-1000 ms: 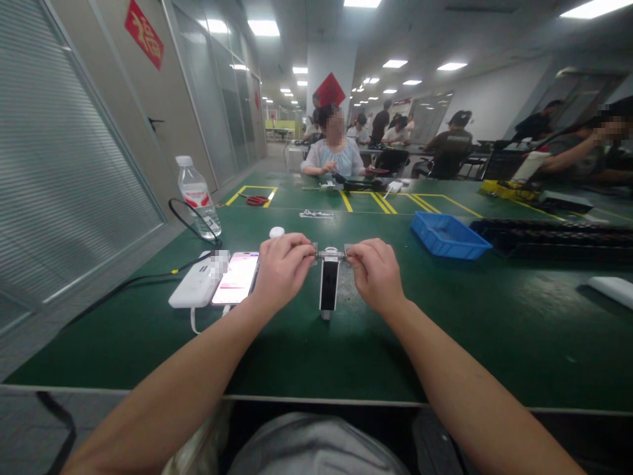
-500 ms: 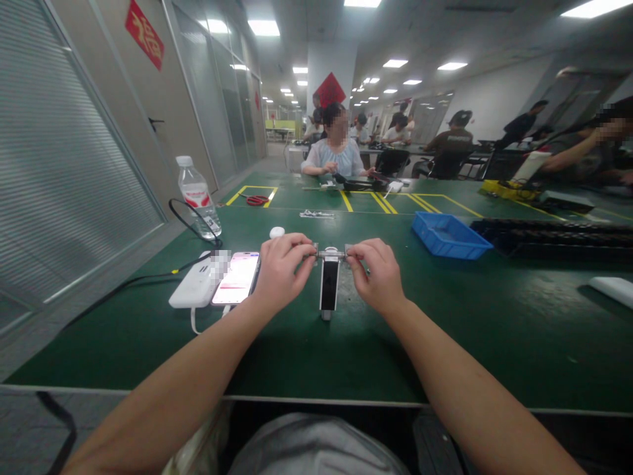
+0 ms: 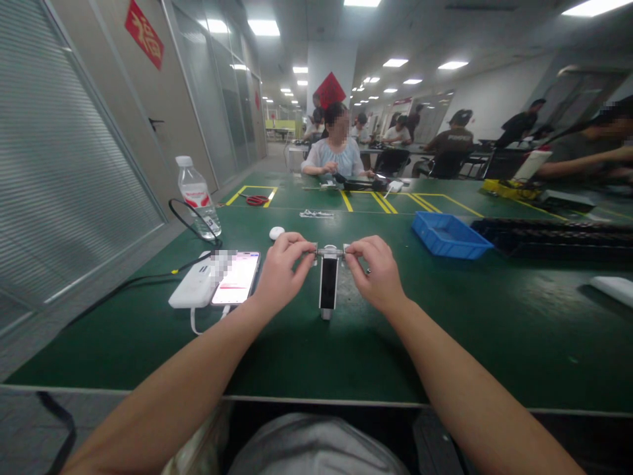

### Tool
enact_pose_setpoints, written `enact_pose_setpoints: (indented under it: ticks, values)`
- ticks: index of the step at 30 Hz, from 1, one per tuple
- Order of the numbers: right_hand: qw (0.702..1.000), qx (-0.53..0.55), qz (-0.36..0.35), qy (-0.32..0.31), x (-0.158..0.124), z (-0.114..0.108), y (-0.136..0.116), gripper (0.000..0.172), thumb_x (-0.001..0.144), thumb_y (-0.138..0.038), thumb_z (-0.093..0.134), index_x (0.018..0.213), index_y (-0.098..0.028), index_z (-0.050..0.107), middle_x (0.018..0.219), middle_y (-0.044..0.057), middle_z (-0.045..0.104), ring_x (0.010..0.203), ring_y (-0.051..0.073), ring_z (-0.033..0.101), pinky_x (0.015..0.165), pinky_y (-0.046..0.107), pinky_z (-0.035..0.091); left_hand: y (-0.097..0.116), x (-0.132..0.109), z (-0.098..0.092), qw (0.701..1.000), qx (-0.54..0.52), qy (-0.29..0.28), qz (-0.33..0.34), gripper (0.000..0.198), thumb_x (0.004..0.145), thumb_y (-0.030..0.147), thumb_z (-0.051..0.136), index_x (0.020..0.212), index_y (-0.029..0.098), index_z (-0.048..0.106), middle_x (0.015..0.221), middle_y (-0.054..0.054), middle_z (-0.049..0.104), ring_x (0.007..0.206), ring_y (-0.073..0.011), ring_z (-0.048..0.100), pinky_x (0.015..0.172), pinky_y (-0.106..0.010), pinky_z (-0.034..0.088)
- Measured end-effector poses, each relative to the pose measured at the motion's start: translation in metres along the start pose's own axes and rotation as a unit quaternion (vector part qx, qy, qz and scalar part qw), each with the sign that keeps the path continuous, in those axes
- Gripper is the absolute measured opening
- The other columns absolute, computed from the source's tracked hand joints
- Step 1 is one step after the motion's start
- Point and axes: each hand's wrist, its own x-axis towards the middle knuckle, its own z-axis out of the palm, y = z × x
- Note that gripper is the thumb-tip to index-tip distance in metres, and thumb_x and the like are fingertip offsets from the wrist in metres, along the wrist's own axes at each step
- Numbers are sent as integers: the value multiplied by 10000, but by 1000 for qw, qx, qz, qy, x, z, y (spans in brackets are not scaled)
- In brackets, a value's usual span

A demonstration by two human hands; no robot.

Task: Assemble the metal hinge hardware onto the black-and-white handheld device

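Hands (image 3: 283,272) — pinching metal bar (image 3: 330,253) at both ends | black-fronted device (image 3: 328,284) — between

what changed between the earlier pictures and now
The left hand has shifted slightly right, showing more of the white round object. A background person in black is further left. Nothing was let go: that hand and the right hand still grip the ends of the metal bar; the blue tray stayed.

Clear btl (image 3: 192,194) stood at L of green desk (image 3: 469,330), blk cable (image 3: 143,278) nr it. White pwr bank (image 3: 189,290) lay just beside lit phone (image 3: 240,280). Blue tray (image 3: 448,245) sat at R, nr blk parts (image 3: 554,239). Co-worker (image 3: 332,158) in lt-blue top sat opp.; red paper sign (image 3: 330,91) hung behind.
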Motion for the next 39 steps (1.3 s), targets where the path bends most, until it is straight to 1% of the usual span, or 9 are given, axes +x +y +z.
enact_pose_setpoints:
  ticks: [7,10,14,19,30,34,39]
  values:
    - [999,-9,-9,32,1,0,0,66,841,-197,520,852,-206,585,853,62,497,861,208,498,776,378,426,2,-1,0,999,-27,-19,10,151,864,181,493,1000,182,560,1030,-66,526,1007,-172,522,912,-345,451]
    - [999,4,-11,38,1,1,0,62,839,-189,519,855,-199,578,877,69,492,879,208,496,787,381,435,3,-1,0,999,-27,-21,12,154,867,182,488,1004,175,558,1039,-69,521,1015,-171,517,922,-337,445]
    - [999,37,1,31,0,3,1,68,842,-188,507,868,-201,569,900,72,498,898,205,504,796,381,448,2,0,-1,1000,-18,-18,4,135,885,182,461,973,182,563,1018,-61,526,1006,-168,519,915,-341,447]
    - [997,68,16,20,-1,4,0,87,836,-180,510,897,-199,569,944,76,503,935,201,503,795,369,457,1,1,-1,1000,-10,-7,5,101,878,183,482,940,183,562,1002,-56,525,1008,-171,517,910,-347,446]
    - [996,86,21,21,-3,4,1,155,814,-155,529,945,-211,590,973,71,511,961,206,508,803,391,463,-3,1,2,999,-19,21,25,70,860,148,500,898,172,553,985,-56,531,998,-176,515,889,-360,443]
    - [994,105,24,13,-3,5,1,169,819,-156,526,963,-214,594,988,75,511,966,203,514,802,387,472,-3,1,2,999,-29,18,21,71,858,133,495,887,172,547,1000,-58,553,1002,-176,526,886,-363,444]
    - [992,118,29,17,-3,5,1,169,813,-155,532,955,-213,601,998,74,506,974,200,514,806,383,482,-2,0,1,999,-34,14,12,79,856,126,490,889,173,544,1027,-62,568,1024,-178,531,904,-374,440]
